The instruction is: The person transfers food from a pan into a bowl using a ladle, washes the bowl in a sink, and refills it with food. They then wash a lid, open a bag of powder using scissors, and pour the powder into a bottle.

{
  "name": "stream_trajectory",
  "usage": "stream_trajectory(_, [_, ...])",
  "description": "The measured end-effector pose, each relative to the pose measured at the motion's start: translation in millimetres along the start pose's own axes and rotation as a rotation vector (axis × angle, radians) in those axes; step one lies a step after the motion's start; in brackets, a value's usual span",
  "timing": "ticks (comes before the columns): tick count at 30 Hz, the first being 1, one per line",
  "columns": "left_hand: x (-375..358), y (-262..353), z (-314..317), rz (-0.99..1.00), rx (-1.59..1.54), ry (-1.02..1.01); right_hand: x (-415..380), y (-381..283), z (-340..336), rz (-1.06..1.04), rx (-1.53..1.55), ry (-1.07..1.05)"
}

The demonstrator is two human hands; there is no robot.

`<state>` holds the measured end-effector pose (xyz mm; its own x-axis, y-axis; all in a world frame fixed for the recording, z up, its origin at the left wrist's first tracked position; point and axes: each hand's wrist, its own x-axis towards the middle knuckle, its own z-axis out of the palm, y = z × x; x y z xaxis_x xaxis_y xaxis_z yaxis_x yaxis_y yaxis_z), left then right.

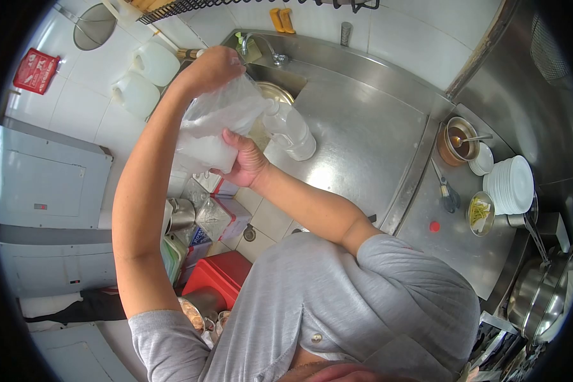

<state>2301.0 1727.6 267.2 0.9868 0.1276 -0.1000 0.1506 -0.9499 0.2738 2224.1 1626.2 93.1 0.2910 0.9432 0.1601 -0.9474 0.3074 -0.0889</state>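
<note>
A translucent plastic bag [200, 137] with white contents hangs between my hands, off the edge of the steel counter. My left hand [218, 67] is closed around its gathered upper end. Lower down, my right hand [247, 160] grips the side of the bag, with the thumb over the front and the fingers partly hidden behind it. Just right of the bag, a clear plastic bottle [294, 135] stands on the counter, its top close to the bag's edge.
Behind the bag are a sink [296, 81] and faucet [277, 58]. On the right counter are a pot [458, 143] with a ladle, stacked white plates [510, 184], scissors [449, 196], a red cap [434, 226] and a small bowl [472, 223]. A red bin [226, 270] stands below.
</note>
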Motion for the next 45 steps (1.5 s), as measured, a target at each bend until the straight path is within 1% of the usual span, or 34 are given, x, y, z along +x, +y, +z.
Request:
stream_trajectory(4, [0.2, -1.5, 1.4, 0.028, 0.014, 0.004, -0.3, 0.3, -0.4, -0.018, -0.026, -0.013])
stream_trajectory(7, [-0.3, -0.7, 0.9, -0.010, -0.007, -0.014, -0.7, 0.7, -0.2, -0.014, -0.025, 0.000])
stream_trajectory(10, [-0.3, -1.5, 1.9, 0.014, -0.003, 0.018, 0.6, 0.4, -1.4, -0.014, -0.026, -0.001])
stream_trajectory(13, [1.8, -2.9, 1.7, 0.007, -0.002, -0.005, 0.9, 0.0, -2.7, -0.011, -0.026, -0.005])
stream_trajectory(16, [-0.2, 0.4, 3.5, 0.001, -0.052, 0.005, -1.4, -2.4, -1.4, -0.012, -0.040, -0.027])
stream_trajectory(19, [-0.5, 2.3, 3.7, 0.020, -0.030, 0.018, -2.4, -3.0, 1.1, -0.017, -0.037, -0.019])
stream_trajectory(22, [-0.8, 7.7, 1.6, -0.030, -0.047, -0.014, -2.1, -2.8, 1.0, -0.023, -0.046, -0.009])
stream_trajectory(25, [0.7, 4.4, 4.5, 0.018, -0.049, 0.009, -3.2, -4.7, -0.8, -0.008, -0.074, -0.017])
stream_trajectory(31, [4.9, 1.7, 3.1, 0.015, 0.004, -0.025, -1.9, -5.2, -4.8, -0.004, -0.065, -0.033])
stream_trajectory(34, [6.5, -0.4, 5.8, 0.031, -0.012, -0.010, -1.8, -5.7, -2.5, -0.011, -0.050, -0.036])
stream_trajectory(37, [6.0, 0.9, 5.5, 0.003, -0.034, -0.016, -2.2, -6.0, 0.4, -0.011, -0.022, -0.032])
stream_trajectory(45, [10.7, -5.9, 9.5, 0.056, -0.004, -0.015, -1.2, -6.4, 4.7, -0.021, -0.016, -0.038])
